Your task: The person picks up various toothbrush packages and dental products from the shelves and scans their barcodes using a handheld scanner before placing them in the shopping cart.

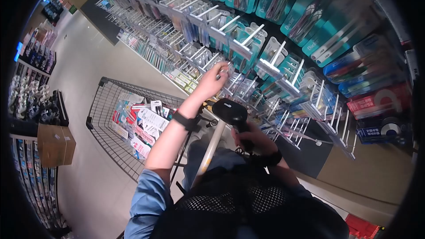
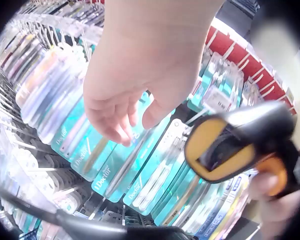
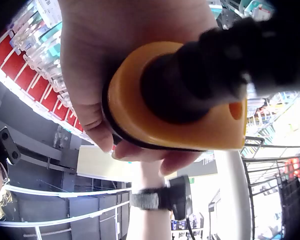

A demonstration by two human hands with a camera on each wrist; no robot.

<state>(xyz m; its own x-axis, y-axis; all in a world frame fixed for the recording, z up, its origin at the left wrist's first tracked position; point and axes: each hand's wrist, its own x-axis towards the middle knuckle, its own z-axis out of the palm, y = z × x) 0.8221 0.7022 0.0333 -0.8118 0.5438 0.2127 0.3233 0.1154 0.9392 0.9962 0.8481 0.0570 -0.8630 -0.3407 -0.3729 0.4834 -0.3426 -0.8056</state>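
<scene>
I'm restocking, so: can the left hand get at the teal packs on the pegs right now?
Probably yes. The left hand is up at the pegs, holding nothing, with the teal packs just beyond its fingertips and nothing between. The right hand holds the scanner lower down.

Right hand gripping orange-and-black scanner, banded wrist beyond, red shelf strips upper left

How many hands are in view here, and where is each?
2. The left hand reaches up at the teal packs hanging on the pegs. The right hand, lower down, grips the scanner.
</scene>
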